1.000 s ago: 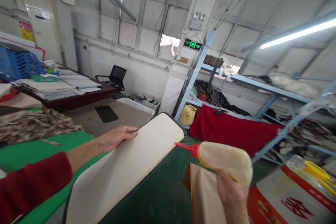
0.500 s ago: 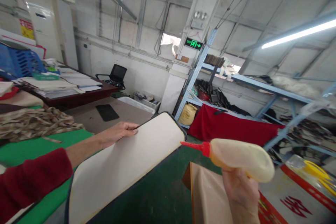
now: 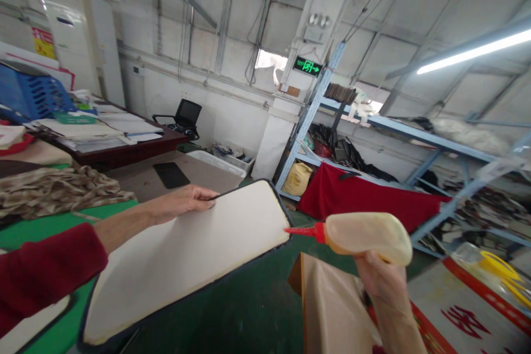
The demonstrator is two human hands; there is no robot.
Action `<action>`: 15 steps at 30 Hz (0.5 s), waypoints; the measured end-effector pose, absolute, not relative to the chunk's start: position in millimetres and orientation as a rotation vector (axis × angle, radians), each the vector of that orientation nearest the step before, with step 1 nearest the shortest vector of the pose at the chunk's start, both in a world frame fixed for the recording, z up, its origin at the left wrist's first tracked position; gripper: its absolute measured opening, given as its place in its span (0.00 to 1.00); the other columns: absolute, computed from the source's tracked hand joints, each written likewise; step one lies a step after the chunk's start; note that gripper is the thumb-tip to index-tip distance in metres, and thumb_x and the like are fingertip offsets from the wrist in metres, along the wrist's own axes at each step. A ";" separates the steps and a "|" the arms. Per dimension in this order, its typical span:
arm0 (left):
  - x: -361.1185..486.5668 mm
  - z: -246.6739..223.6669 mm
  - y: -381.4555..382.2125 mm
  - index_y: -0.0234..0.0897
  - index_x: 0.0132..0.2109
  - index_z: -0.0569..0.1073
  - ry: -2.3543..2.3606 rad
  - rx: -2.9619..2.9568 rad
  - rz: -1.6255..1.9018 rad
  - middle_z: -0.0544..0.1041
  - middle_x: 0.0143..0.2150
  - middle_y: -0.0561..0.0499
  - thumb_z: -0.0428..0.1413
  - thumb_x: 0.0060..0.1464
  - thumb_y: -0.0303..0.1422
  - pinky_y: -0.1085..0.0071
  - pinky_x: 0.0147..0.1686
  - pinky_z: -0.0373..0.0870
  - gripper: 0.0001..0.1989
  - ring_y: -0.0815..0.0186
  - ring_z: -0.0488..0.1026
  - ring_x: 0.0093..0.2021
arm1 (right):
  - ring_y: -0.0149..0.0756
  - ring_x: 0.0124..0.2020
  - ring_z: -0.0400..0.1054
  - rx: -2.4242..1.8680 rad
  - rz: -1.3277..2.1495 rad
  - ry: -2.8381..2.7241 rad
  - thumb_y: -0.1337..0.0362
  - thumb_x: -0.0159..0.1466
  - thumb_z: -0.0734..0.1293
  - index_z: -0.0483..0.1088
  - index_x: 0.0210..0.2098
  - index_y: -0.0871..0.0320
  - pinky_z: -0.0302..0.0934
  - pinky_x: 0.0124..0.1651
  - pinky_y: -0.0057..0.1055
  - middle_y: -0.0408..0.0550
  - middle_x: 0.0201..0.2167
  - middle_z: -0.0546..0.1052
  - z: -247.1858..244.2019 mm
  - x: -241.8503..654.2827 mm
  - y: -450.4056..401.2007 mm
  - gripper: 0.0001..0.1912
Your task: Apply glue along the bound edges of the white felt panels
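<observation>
My left hand (image 3: 194, 199) pinches the upper edge of a flat white panel (image 3: 186, 254) with rounded corners and a dark rim, held tilted in the air. A thin yellowish line runs along the panel's border. From below, my right hand (image 3: 384, 282) grips a glue bottle (image 3: 367, 237), a translucent squeeze bottle with yellowish liquid and a red nozzle. The bottle lies nearly level, and its nozzle tip (image 3: 287, 230) is at the panel's right edge; whether it touches, I cannot tell.
Below the bottle stands an open cardboard box (image 3: 332, 304). At right is a red-and-white container (image 3: 468, 304) with yellow-handled scissors (image 3: 504, 271). Checked fabric (image 3: 62, 193) lies on a green surface (image 3: 95, 221) at left. A blue shelf rack (image 3: 315, 105) stands behind.
The panel's near end has swung down and left. My right hand and the bottle have shifted left, with the nozzle tip still by the panel's right edge.
</observation>
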State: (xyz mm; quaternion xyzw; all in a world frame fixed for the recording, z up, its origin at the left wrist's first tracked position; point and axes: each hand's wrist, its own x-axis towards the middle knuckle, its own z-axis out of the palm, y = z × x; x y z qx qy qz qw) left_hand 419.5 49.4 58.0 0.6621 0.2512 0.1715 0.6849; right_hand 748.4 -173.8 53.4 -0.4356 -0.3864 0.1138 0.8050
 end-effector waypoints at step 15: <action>445.5 34.1 47.1 0.32 0.44 0.77 0.538 1.200 0.483 0.80 0.37 0.44 0.64 0.41 0.32 0.69 0.35 0.72 0.20 0.61 0.77 0.32 | 0.39 0.31 0.70 -1.118 -0.035 -0.699 0.66 0.42 0.75 0.70 0.44 0.60 0.68 0.36 0.37 0.50 0.32 0.76 9.8 707.6 -178.3 0.29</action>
